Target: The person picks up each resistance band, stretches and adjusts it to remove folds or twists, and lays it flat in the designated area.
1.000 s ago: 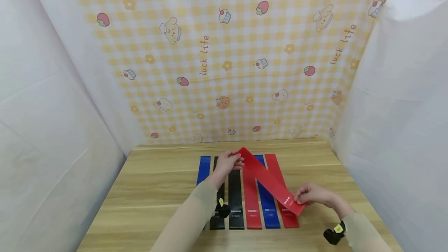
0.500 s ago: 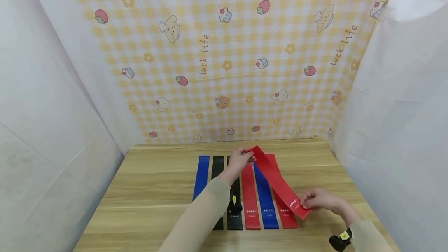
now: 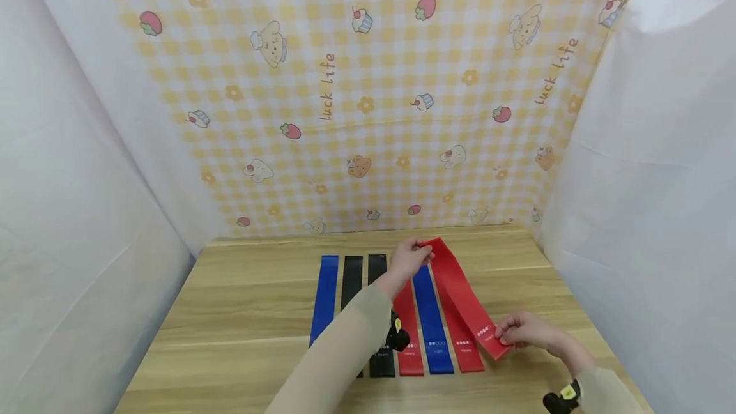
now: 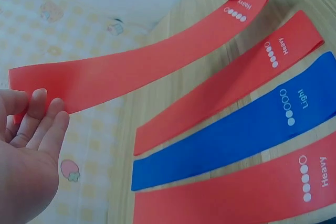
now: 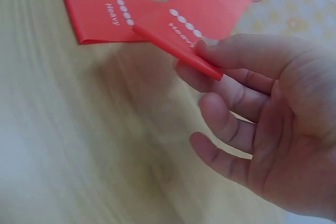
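A red resistance band [image 3: 462, 292], printed "Heavy" with a row of dots, is held slanting above the table by both hands. My left hand [image 3: 409, 259] pinches its far end. At the near end my right hand [image 3: 526, 329] grips the printed corner between thumb and index finger, the other fingers loosely bent in the right wrist view. Below and left of it lies another red band [image 4: 220, 85], then a blue band [image 4: 236, 129] marked "Light" and a further red band [image 4: 252, 195]. My left forearm covers part of the row in the head view.
Two black bands [image 3: 352, 280] and a blue band [image 3: 325, 299] lie at the left of the row on the wooden table [image 3: 241, 324]. A checked cloth [image 3: 368, 139] hangs behind the table, with white sheets [image 3: 644, 165] at both sides.
Both hands have carried the held red band to the right, the left hand farther than the right. The band now stands steeper, at the right end of the row.
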